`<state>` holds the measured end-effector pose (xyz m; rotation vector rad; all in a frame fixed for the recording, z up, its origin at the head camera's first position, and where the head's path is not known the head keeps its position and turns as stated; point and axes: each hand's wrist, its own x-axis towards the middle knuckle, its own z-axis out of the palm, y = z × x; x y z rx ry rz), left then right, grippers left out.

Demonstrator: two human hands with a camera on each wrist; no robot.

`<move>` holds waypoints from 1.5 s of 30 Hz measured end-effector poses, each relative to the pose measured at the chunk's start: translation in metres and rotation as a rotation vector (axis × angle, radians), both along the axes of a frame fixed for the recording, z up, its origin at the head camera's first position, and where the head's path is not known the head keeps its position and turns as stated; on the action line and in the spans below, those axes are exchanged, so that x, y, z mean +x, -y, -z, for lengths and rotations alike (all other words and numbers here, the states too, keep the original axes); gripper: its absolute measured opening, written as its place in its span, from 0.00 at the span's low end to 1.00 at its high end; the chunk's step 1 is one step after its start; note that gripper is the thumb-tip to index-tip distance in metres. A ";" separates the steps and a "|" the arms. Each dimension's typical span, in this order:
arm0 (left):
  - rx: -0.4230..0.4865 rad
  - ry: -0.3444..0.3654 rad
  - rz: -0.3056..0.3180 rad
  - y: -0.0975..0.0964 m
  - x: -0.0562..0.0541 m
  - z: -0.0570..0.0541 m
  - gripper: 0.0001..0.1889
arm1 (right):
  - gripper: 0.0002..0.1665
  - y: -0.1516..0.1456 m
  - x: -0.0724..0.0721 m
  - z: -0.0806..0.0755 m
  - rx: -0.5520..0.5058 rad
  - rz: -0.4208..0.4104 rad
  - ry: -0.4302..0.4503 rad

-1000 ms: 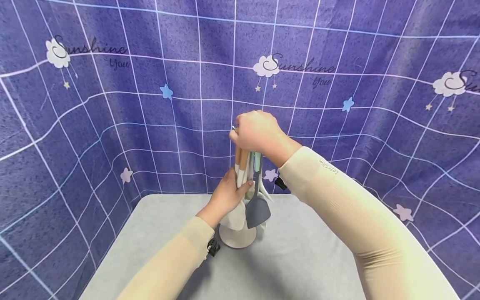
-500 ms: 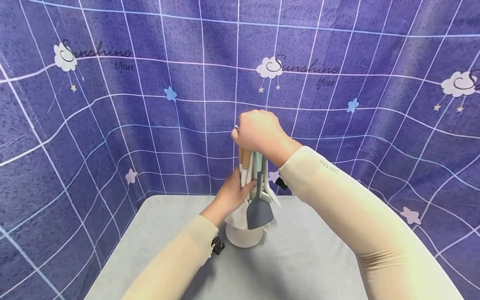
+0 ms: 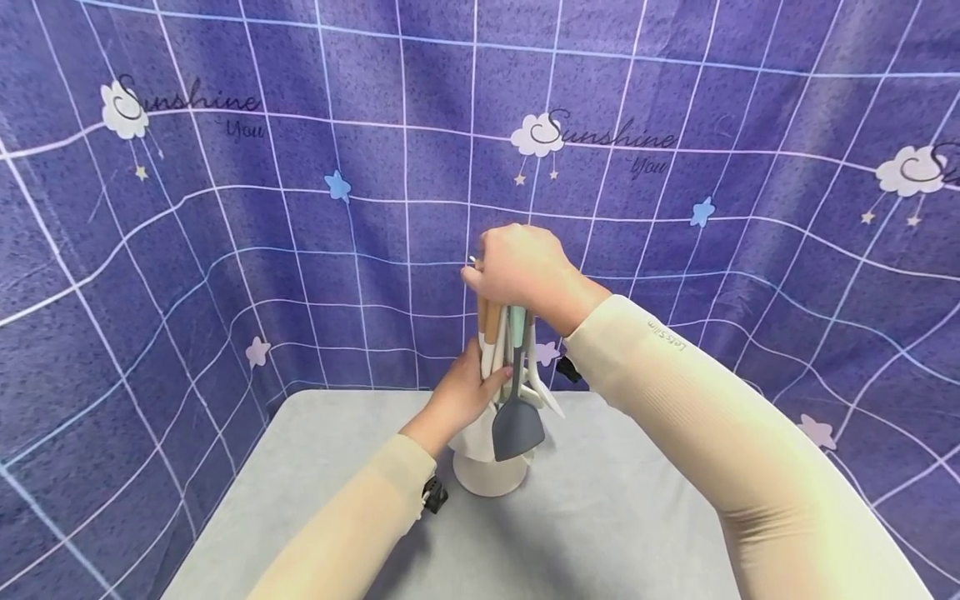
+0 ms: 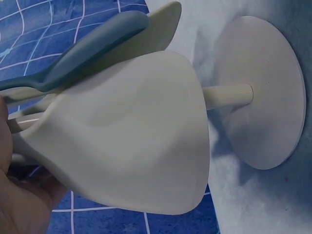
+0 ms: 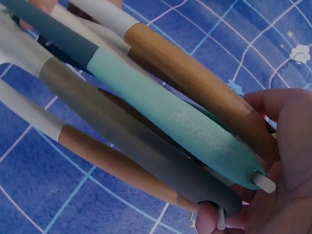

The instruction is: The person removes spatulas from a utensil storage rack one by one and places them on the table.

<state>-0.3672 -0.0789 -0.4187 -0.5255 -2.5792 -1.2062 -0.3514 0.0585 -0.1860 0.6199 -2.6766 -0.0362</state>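
Observation:
A cream utensil stand with a round foot stands on the table, kitchen utensils hanging around its post. My right hand grips its top from above, fingers curled close by the hooks that pass through the handle ends. Lower down, my left hand wraps round the pale shafts of the utensils, thumb across them. A dark grey turner with a mint-green handle hangs at the front. Beside it hangs a broad white turner. Wooden handles and a grey-brown handle show up close.
The grey table carries the stand near its back edge. Behind it hangs a purple-blue grid curtain with clouds and stars, also along both sides. Black wrist cameras sit at both sleeves.
The stand and its utensils have shifted slightly to the right, and a white utensil on the right side sticks out more. Both hands keep their hold. The head view has moved a little.

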 end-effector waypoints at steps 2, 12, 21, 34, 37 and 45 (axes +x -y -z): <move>-0.001 0.009 0.003 0.002 0.001 0.000 0.41 | 0.27 -0.003 0.001 0.000 -0.014 -0.012 0.015; -0.013 0.015 0.068 0.017 0.004 -0.005 0.41 | 0.38 -0.009 0.002 0.007 -0.096 -0.053 0.021; -0.094 -0.040 0.043 0.018 0.001 -0.002 0.42 | 0.39 -0.017 -0.002 0.008 -0.111 -0.118 0.050; -0.076 -0.067 -0.007 0.006 -0.008 -0.003 0.37 | 0.27 -0.019 -0.015 0.012 -0.100 -0.182 -0.056; -0.080 -0.061 -0.007 0.005 -0.009 -0.003 0.38 | 0.22 -0.019 -0.020 0.012 -0.091 -0.176 -0.053; -0.085 -0.068 0.006 0.001 -0.015 -0.003 0.39 | 0.22 -0.023 -0.031 0.011 -0.080 -0.160 -0.045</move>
